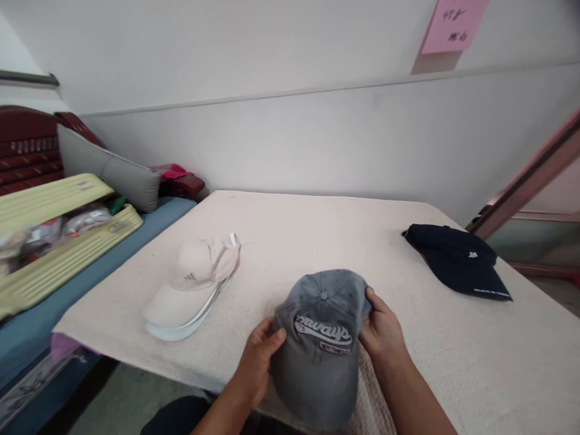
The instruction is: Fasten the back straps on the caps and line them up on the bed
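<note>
A grey baseball cap [317, 374] with white raised lettering hangs over the table's near edge, its brim pointing toward me. My left hand [263, 356] grips its left side, thumb on the outside and the other fingers partly hidden. On the right side of the cap, my right hand [383, 323] is closed on the edge, with its fingertips hidden behind the fabric. To the left lie stacked pale caps, the top one a cream cap [193, 272] with a small logo, over a light-blue brim [174, 332]. A navy cap [453, 254] rests at the right, brim toward me.
The caps are on a table with a cream cloth [317, 223], against a white wall [272, 145]. A pink note [455, 24] is stuck on the wall. Left of the table, a blue surface holds a grey cushion [109, 166] and a yellow container [77, 254] of bagged items.
</note>
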Available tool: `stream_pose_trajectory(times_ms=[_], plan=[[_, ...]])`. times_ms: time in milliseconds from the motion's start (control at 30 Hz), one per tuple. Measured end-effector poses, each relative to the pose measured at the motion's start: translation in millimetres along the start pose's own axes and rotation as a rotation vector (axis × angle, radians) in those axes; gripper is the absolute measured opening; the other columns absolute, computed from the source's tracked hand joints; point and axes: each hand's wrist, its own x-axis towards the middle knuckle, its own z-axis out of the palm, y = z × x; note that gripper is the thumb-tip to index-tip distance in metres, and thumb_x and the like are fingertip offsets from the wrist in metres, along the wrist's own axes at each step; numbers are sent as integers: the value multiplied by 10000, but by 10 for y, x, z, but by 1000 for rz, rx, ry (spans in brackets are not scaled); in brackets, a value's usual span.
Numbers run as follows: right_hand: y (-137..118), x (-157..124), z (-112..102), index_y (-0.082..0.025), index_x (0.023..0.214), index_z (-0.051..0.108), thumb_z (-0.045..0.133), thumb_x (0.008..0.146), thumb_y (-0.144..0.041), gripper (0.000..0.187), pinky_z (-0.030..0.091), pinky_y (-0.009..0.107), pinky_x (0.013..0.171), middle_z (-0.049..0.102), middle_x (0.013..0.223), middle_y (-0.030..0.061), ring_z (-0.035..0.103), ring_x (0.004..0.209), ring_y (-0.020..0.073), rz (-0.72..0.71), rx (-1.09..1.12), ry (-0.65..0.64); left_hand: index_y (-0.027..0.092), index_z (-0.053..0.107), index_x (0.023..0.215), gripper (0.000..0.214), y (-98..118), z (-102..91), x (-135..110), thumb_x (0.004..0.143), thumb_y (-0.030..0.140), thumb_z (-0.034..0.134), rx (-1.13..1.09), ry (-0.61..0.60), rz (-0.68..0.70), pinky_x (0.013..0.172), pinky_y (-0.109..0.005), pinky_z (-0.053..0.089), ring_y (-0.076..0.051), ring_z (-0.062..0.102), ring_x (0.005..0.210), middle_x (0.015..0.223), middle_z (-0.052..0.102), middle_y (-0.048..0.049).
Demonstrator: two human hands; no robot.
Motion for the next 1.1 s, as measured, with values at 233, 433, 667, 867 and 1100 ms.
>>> stream_pose_trajectory(times_ms=[233, 433, 667, 867, 1100], plan=[[249, -165, 144, -150, 885, 635, 662, 739, -271, 192, 536, 265, 606, 710, 739, 78, 680, 674, 185, 42, -237, -127, 181, 695, 962, 295, 994, -214, 96, 689, 265, 767, 127, 244, 266, 737, -273, 508, -231, 678, 873, 910, 747, -62], [338, -213, 164, -145, 881, 642, 705, 701, -277, 231, 480, 239, 542, 685, 715, 55, 642, 620, 152, 99, -314, -189, 194, 698, 930, 209, 2223, -191, 255, 736, 273, 706, 212, 119, 669, 672, -254, 517, -190, 661, 783, 811, 730, 1], [390, -223, 185, -143, 850, 635, 701, 682, -267, 219, 453, 236, 546, 668, 704, 47, 608, 595, 131, 104, -366, -189, 170, 700, 889, 314, 2367, -1131, 477, 633, 338, 769, 523, 511, 369, 583, -224, 477, -162, 627, 665, 743, 718, -20], [441, -281, 179, -141, 859, 634, 671, 700, -291, 221, 441, 251, 570, 662, 713, 52, 594, 596, 132, 111, -468, -234, 134, 723, 804, 183, 2131, -1691, 364, 640, 197, 773, 608, 659, 300, 589, -193, 463, -156, 617, 693, 751, 731, -37], [479, -270, 170, -147, 841, 626, 674, 687, -301, 223, 427, 255, 558, 652, 704, 47, 592, 584, 135, 126, -488, -254, 173, 697, 917, 221, 2486, -1660, 459, 713, 246, 738, 620, 680, 367, 603, -158, 453, -105, 600, 651, 708, 721, 66]])
